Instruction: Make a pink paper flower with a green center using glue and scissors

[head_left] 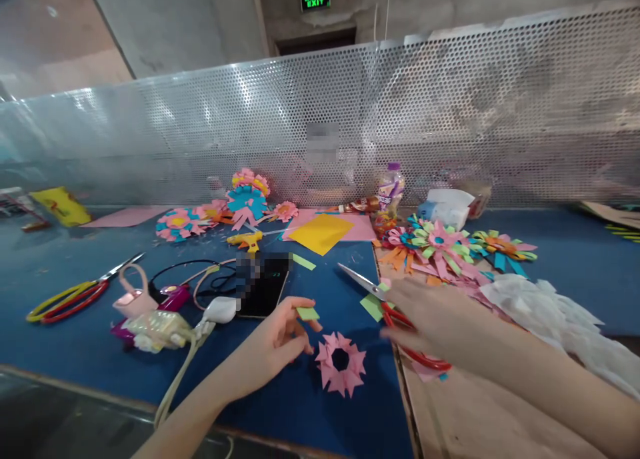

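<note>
My left hand (287, 332) has its fingers bent, with a small green paper piece (308, 314) held at the fingertips. Just to its right, a pink paper ring with pointed tips (327, 378) lies flat on the blue table (300, 416). My right hand (417, 316), slightly blurred, is stretched out over red-handled scissors (361, 281), fingers apart. Their blades point away to the left, and part of the handles is hidden under the hand; whether it touches them I cannot tell. Another green paper piece (373, 307) lies beneath the scissors.
Left of my hands are a phone (267, 287), a white charger with cables (223, 309), and yellow-red scissors (83, 301). A yellow glue gun (246, 240), yellow paper (323, 234) and a bottle (391, 186) stand farther back. Paper flowers (440, 242) and white plastic (543, 312) lie right.
</note>
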{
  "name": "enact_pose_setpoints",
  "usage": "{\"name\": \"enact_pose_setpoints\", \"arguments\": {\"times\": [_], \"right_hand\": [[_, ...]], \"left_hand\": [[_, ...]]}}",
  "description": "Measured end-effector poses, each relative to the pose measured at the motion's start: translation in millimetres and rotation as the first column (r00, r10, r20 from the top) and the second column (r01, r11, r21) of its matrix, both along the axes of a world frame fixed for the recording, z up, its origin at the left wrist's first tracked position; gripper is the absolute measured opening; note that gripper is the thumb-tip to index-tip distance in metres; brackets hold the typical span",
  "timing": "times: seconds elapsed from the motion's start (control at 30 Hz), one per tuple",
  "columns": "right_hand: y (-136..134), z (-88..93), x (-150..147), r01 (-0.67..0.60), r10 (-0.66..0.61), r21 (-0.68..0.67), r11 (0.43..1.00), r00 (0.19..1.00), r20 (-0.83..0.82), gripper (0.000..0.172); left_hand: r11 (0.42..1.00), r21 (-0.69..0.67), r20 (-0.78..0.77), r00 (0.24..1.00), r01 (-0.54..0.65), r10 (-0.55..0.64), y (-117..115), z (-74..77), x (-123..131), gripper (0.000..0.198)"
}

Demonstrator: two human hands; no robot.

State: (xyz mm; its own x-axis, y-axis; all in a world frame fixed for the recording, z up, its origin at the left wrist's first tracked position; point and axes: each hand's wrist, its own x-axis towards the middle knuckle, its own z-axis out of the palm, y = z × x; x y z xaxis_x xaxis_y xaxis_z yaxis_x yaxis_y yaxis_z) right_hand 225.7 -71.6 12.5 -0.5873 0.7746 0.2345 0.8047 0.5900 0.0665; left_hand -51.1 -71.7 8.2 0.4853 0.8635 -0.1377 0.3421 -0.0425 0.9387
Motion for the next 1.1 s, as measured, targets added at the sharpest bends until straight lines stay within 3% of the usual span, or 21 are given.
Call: {"name": "enact_pose_setpoints", "arguments": {"times": [0.07, 0.17, 0.23, 0.33, 0.4, 0.47, 0.57, 0.67, 0.93, 1.1], "right_hand": [[-10, 1.8, -17, -0.28, 0.273, -0.101, 0.955, 0.959, -0.077, 0.04], [-18, -2.7, -38, -0.425, 0.377, -0.213, 0.879, 0.896, -0.233, 0.024], [-18, -6.3, -43, -0.419, 0.288, -0.262, 0.869, 0.861, -0.42, 0.023], [-12, -6.9, -39, -0.306, -0.078, -0.426, 0.851, 0.729, -0.68, 0.019], [-8, -5.8, -35, -0.284, -0.315, -0.574, 0.768, 0.613, -0.724, 0.022], [-4, -5.9, -33, -0.324, -0.445, -0.649, 0.689, 0.518, -0.731, 0.024], [-1, -8.6, -34, -0.365, -0.513, -0.666, 0.65, 0.435, -0.74, 0.024], [1, -11.7, -37, -0.361, -0.534, -0.674, 0.645, 0.419, -0.735, 0.025], [0, -14.7, -36, -0.323, -0.565, -0.714, 0.621, 0.446, -0.694, 0.031], [-5, -12.6, -40, -0.263, -0.569, -0.715, 0.648, 0.457, -0.684, 0.032]], "left_hand": [[0.999, 0.001, 0.02, 0.999, 0.036, -0.036, -1, 0.9, -2, 0.034], [0.998, 0.049, -0.037, 0.998, -0.051, 0.052, 5, 1.1, -4, 0.026], [0.986, 0.125, -0.089, 0.988, -0.113, 0.124, 11, 1.6, -5, 0.026], [0.96, 0.238, -0.078, 0.982, -0.148, 0.171, 17, 4.0, -3, 0.022], [0.972, 0.185, -0.02, 0.989, -0.143, 0.149, 20, 5.4, 2, 0.022], [0.995, 0.001, 0.055, 0.994, -0.099, 0.099, 21, 5.5, 10, 0.024], [0.958, -0.287, 0.189, 0.981, 0.019, 0.037, 20, 2.9, 23, 0.02], [0.891, -0.445, 0.318, 0.946, 0.091, 0.062, 21, -1.0, 29, 0.018], [0.721, -0.62, 0.556, 0.822, 0.31, 0.125, 29, -7.9, 26, 0.037], [0.711, -0.628, 0.552, 0.825, 0.316, 0.121, 26, -7.6, 29, 0.04]]}}
